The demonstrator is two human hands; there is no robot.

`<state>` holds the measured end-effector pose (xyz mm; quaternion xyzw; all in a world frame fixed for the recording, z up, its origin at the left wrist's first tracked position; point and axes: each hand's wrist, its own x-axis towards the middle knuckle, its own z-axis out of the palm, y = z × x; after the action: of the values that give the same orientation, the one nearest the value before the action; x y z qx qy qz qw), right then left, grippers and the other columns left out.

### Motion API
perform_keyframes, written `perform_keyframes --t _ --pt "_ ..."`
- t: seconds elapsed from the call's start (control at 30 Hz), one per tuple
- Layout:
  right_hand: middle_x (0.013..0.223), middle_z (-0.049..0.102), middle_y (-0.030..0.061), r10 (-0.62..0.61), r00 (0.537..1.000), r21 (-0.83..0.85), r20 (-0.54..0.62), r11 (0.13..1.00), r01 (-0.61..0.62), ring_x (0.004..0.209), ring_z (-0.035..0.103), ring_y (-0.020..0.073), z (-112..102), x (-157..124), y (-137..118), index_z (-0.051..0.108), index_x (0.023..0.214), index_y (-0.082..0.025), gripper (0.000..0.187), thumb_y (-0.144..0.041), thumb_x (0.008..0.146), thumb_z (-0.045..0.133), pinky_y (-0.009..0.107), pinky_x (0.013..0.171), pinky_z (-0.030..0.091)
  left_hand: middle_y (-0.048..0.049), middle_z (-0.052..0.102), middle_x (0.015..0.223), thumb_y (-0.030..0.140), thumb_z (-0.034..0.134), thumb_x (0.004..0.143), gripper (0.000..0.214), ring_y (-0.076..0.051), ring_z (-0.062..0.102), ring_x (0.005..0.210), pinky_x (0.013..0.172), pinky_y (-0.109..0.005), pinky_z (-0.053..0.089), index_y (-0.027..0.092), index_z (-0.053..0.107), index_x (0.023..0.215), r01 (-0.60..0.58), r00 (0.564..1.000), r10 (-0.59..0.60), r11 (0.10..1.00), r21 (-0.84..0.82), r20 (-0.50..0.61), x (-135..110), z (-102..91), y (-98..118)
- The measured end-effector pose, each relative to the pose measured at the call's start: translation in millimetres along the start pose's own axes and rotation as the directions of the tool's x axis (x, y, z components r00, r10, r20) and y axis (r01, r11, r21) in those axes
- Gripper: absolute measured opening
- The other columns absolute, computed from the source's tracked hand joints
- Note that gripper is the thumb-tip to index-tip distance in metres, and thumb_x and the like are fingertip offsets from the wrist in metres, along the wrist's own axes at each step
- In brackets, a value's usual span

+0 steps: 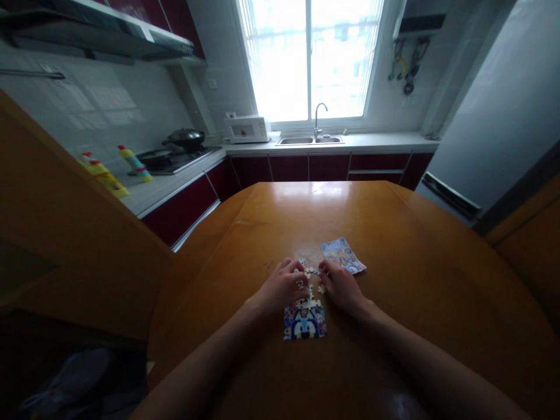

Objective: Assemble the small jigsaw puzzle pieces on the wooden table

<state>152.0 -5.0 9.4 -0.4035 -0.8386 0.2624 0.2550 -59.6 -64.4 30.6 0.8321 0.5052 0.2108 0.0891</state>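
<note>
Puzzle (pixel 305 325), part-built: lying flat on the table (pixel 394 233), nearer the wearer than both hands. Loose pieces (pixel 310 270): lying beyond it, mostly between the hands. Left hand (pixel 289 282): curling over pieces; whether it is gripping one, no telling. Right hand (pixel 343 284): bending its fingers beside pieces; grip likewise hidden. Sheet (pixel 343 255): lying near right hand. Handling, judged: light fingertips, sparing the joined edge.

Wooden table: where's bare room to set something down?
Bare tabletop lies left of the left hand, right of the picture sheet, and beyond it. Crowded: between that hand and the right hand, loose jigsaw pieces beyond the assembled puzzle section.
</note>
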Motion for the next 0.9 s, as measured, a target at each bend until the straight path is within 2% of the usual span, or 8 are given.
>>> perform_keyframes --t 0.07,0.2,0.3,0.4,0.5,0.6,0.8,0.9 --pt "0.094 0.072 0.0071 0.007 0.998 0.018 -0.067 1.0 -0.006 0.085 0.067 0.0204 -0.1 2.4 3.4 0.061 0.112 -0.019 0.022 -0.016 0.095 0.049 0.03 0.076 0.046 -0.0042 0.061 0.108 0.036 0.082 0.077 0.019 -0.024 0.049 0.105 0.095 -0.037 0.044 0.024 0.072 0.088 0.009 1.0 -0.009 1.0 -0.006 0.017 -0.4 0.0 0.0" --pt "0.107 0.073 0.0089 -0.027 0.989 0.043 -0.147 0.999 0.034 0.098 0.067 0.0224 0.6 5.4 9.7 0.065 0.112 -0.02 0.024 -0.016 0.094 0.05 0.033 0.085 0.047 -0.0044 0.061 0.107 0.03 0.074 0.086 0.005 -0.023 0.049 0.102 0.092 -0.036 0.044 0.026 0.074 0.087 0.063 0.998 -0.062 0.998 0.025 -0.015 -0.4 3.4 -9.1" --pt "0.099 0.073 0.0077 -0.009 0.985 0.056 -0.175 0.998 0.019 0.089 0.068 0.0216 1.2 6.9 12.3 0.064 0.114 -0.019 0.024 -0.018 0.094 0.051 0.033 0.081 0.049 -0.0051 0.061 0.105 0.027 0.068 0.091 0.009 -0.022 0.05 0.101 0.09 -0.035 0.044 0.026 0.075 0.086 0.08 0.995 -0.077 0.996 0.039 -0.061 0.1 6.5 -16.8" --pt "0.089 0.072 0.0055 -0.004 0.979 0.063 -0.204 0.998 0.017 0.08 0.066 0.0203 0.6 7.9 12.8 0.066 0.103 -0.02 0.016 -0.02 0.093 0.052 0.031 0.075 0.048 -0.006 0.061 0.105 0.027 0.066 0.092 0.009 -0.022 0.05 0.1 0.09 -0.036 0.045 0.025 0.075 0.09 0.09 0.991 -0.084 0.995 0.049 -0.108 0.7 8.5 -16.4" --pt "0.086 0.07 0.0051 -0.029 0.976 0.053 -0.216 0.998 0.042 0.081 0.064 0.0202 -0.8 8.6 13.0 0.067 0.091 -0.021 0.015 -0.019 0.093 0.052 0.03 0.075 0.047 -0.0063 0.061 0.107 0.029 0.068 0.091 0.012 -0.023 0.049 0.102 0.092 -0.037 0.046 0.027 0.075 0.1 0.059 0.995 -0.055 0.997 0.042 -0.077 1.5 9.2 -8.3" --pt "0.09 0.07 0.0065 -0.065 0.975 0.042 -0.213 0.996 0.076 0.089 0.063 0.0215 -0.5 9.5 14.8 0.069 0.088 -0.021 0.017 -0.019 0.093 0.054 0.033 0.082 0.047 -0.0057 0.061 0.109 0.03 0.071 0.088 0.012 -0.024 0.049 0.103 0.094 -0.039 0.046 0.029 0.076 0.1 0.025 1.0 -0.024 0.999 0.041 -0.017 2.5 10.9 -1.6" --pt "0.105 0.067 0.0092 -0.112 0.971 0.003 -0.213 0.993 0.115 0.102 0.06 0.0222 -1.2 9.6 14.8 0.073 0.099 -0.02 0.022 -0.012 0.091 0.054 0.034 0.09 0.047 -0.0061 0.061 0.108 0.026 0.065 0.093 0.025 -0.022 0.049 0.102 0.093 -0.037 0.045 0.03 0.071 0.117 0.06 0.994 -0.057 0.998 0.029 -0.094 3.2 9.9 -3.7" --pt "0.096 0.066 0.0058 -0.221 0.974 -0.014 -0.047 0.975 0.22 0.095 0.059 0.0198 -9.8 8.3 11.8 0.073 0.095 -0.022 0.021 -0.01 0.089 0.057 0.031 0.084 0.047 -0.0054 0.059 0.111 0.033 0.076 0.084 0.023 -0.023 0.048 0.105 0.096 -0.036 0.043 0.03 0.075 0.106 -0.027 1.0 0.027 0.999 -0.038 -0.006 0.8 3.0 -2.7"
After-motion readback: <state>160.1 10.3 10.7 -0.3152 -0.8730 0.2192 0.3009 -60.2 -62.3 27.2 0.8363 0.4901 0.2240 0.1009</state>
